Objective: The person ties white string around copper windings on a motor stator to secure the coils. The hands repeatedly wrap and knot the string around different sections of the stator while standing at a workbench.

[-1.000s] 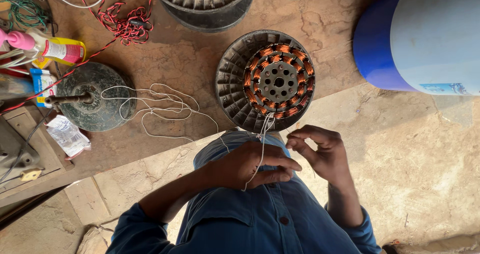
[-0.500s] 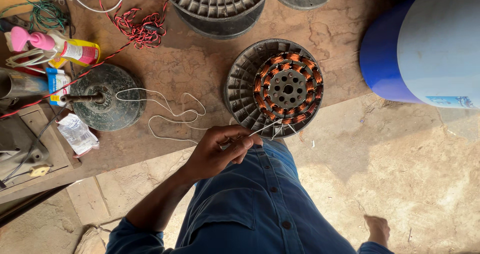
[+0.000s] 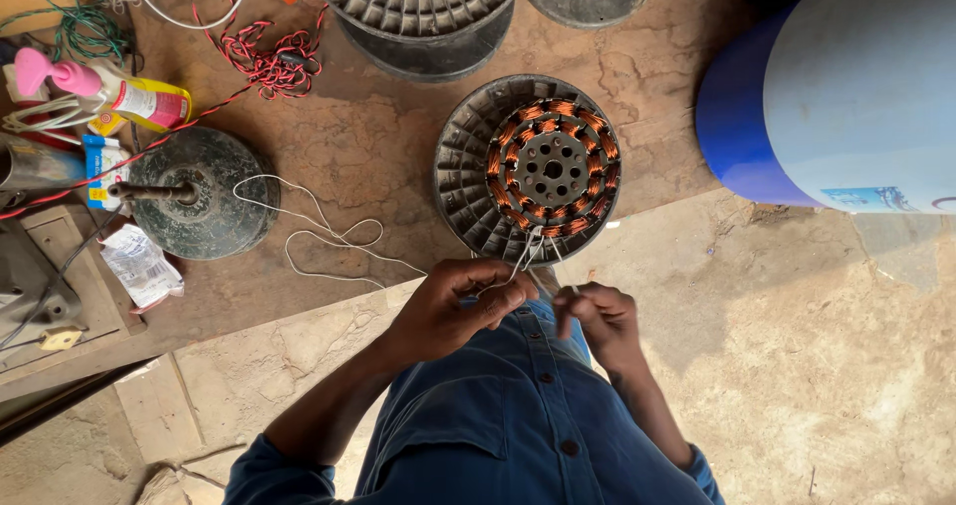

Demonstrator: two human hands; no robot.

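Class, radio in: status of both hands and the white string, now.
Left hand pinching thin white string. Right hand gripping strands by round copper-wound motor stator. String slack loops across floor; nothing blocking.

stator (image 3: 550, 166) ahead of hands, round base (image 3: 204, 192) left, barrel (image 3: 846, 97) right

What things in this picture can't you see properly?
- Head view: where the white string ends; the left hand closes over it.
- What the right hand pinches; its curled fingers hide it.
- The blue barrel is cut off by the top and right edges.
- The black ribbed spools are cut off by the top edge.
- How the strands are tied to the copper-wound stator: too small.
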